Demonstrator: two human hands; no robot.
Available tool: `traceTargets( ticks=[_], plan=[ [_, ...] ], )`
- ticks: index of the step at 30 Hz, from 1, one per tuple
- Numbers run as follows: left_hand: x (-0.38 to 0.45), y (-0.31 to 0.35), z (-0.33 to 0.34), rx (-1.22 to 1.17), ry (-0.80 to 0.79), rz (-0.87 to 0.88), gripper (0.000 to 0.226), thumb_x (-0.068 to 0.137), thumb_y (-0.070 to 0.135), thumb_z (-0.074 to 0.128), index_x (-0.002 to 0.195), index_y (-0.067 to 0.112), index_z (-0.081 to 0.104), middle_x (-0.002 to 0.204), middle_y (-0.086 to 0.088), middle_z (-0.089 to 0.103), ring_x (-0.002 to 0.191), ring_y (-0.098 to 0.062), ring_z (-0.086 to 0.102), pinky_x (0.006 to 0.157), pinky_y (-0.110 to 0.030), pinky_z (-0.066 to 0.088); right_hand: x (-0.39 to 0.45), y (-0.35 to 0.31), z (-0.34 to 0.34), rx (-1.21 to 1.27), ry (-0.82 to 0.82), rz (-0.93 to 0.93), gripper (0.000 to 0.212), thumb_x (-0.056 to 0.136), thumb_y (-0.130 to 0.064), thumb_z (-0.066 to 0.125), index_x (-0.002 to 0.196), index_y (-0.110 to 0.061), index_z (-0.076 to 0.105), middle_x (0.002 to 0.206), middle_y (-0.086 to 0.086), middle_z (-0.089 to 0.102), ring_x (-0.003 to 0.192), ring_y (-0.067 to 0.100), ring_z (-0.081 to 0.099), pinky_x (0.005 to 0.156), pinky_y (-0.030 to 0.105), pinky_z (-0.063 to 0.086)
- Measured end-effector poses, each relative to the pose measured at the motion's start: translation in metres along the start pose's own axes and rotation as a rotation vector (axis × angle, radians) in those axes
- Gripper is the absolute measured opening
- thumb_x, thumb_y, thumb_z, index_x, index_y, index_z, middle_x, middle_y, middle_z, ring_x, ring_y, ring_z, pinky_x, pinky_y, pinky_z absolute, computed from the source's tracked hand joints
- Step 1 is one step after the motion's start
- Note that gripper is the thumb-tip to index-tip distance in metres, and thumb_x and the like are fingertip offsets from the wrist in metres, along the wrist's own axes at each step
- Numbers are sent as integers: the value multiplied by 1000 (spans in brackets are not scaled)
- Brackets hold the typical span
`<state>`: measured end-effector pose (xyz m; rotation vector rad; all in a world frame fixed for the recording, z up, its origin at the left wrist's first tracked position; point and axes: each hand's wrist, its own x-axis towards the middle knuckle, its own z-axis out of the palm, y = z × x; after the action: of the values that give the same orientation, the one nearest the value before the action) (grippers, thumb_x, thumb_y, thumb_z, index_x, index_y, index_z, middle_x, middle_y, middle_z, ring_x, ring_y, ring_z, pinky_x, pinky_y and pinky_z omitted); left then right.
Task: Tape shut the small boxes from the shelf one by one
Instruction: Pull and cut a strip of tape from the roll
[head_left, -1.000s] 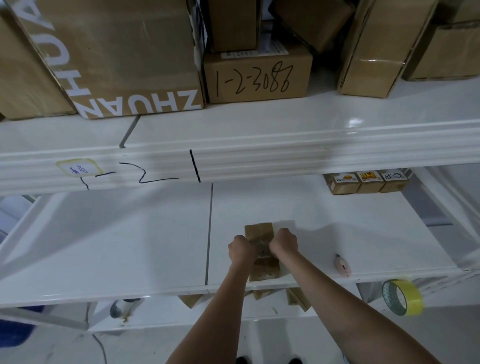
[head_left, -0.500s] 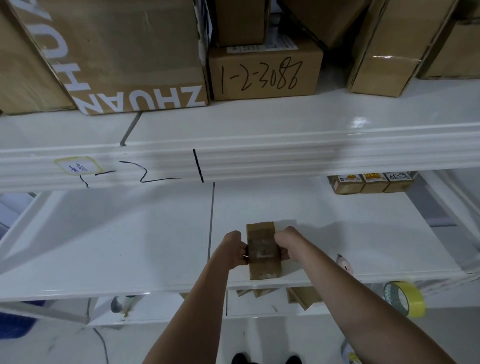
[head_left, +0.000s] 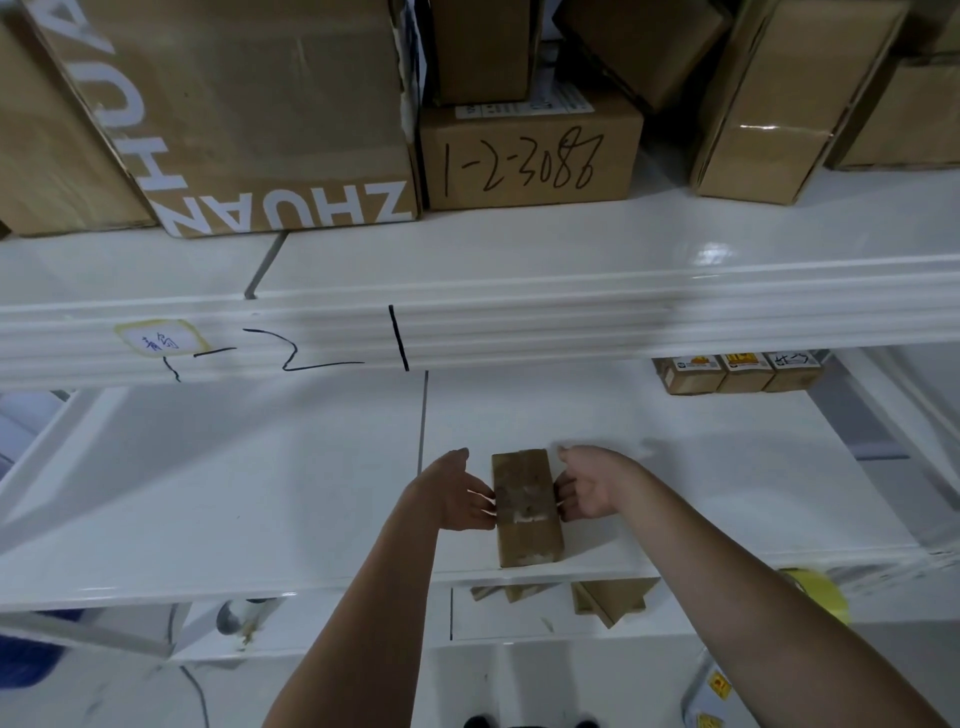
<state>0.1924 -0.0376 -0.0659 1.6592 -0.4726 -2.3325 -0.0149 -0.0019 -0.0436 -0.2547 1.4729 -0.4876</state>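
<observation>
Both fists, clenched over the small box (head_left: 525, 506) a second ago, are now loosened: left hand (head_left: 453, 493) and right hand (head_left: 589, 486) fingertips pressed to its sides at lower centre, tape apparently smoothed down.

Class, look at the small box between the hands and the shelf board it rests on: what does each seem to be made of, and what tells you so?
Small box: brown cardboard, matte, with a glossy strip that looks like clear tape across it.
Shelf board: probably painted metal or laminate; smooth, white, glossy.

Left grip (head_left: 453, 493) and right grip (head_left: 589, 486) face inward, fingers loosely curled.
</observation>
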Motion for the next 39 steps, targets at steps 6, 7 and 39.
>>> traceTargets(
  ticks=[6,7,39],
  plan=[
    [-3,-2,14,47,-13,14,77,106,47,32,147,-17,24,150,-36,34,138,-49,38,115,-53,33,1,-1,16,-145,6,-82,37,108,-31,41,99,-5,64,72,14,75,71,28,71,60,38,57],
    [-3,-1,18,67,-8,14,78,106,48,33,149,-16,21,153,-34,31,140,-48,36,115,-52,33,2,0,17,-179,15,-105,29,106,-25,45,101,-6,66,75,13,75,70,27,72,61,38,59],
    [29,-47,27,732,536,448,28,76,20,85,79,-4,71,69,-9,62,62,-20,54,53,-29,46,32,28,11,-885,525,-374,13,91,-17,68,94,-9,58,92,6,62,80,21,59,57,23,41]
  ],
)
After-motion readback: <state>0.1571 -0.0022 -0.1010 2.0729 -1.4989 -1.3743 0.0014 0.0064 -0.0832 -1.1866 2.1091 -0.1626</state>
